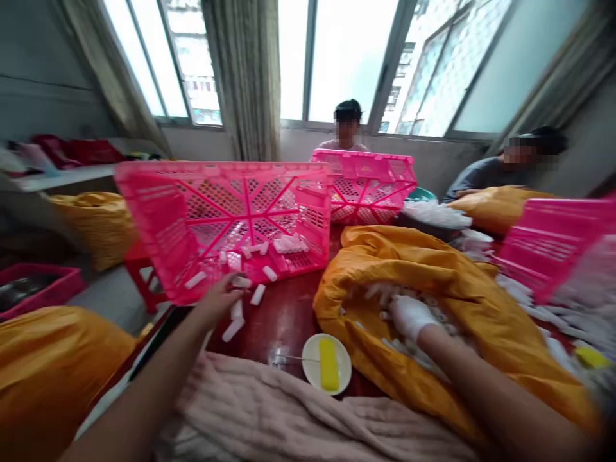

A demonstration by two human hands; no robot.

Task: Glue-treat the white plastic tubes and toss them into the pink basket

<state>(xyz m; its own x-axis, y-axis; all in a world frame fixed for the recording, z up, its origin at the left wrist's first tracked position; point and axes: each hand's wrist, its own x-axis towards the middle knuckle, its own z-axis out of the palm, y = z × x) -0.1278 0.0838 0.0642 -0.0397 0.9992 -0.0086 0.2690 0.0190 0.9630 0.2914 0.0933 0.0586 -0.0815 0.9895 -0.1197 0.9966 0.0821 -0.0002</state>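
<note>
My left hand [226,295] is at the open front of a tipped-up pink plastic crate [248,215]. Its thumb and fingers close around a short white cylinder [242,282]. More of these white cylinders lie inside the crate and on the dark red table [283,308] beside the hand. Wearing a white glove, my right hand [411,316] reaches into an orange sack [385,250] among many small white pieces. Its fingers are blurred, so their grip is unclear. Between my hands, a round pale dish [312,378] holds a yellow block [329,364], with a thin stick at its side.
A second pink crate [366,186] stands behind, and another [553,244] is on the right beside piled white pieces. Two people sit across the table. A dark tub [433,221] heaped with white pieces is at the back right. An orange sack [52,378] bulges at the left.
</note>
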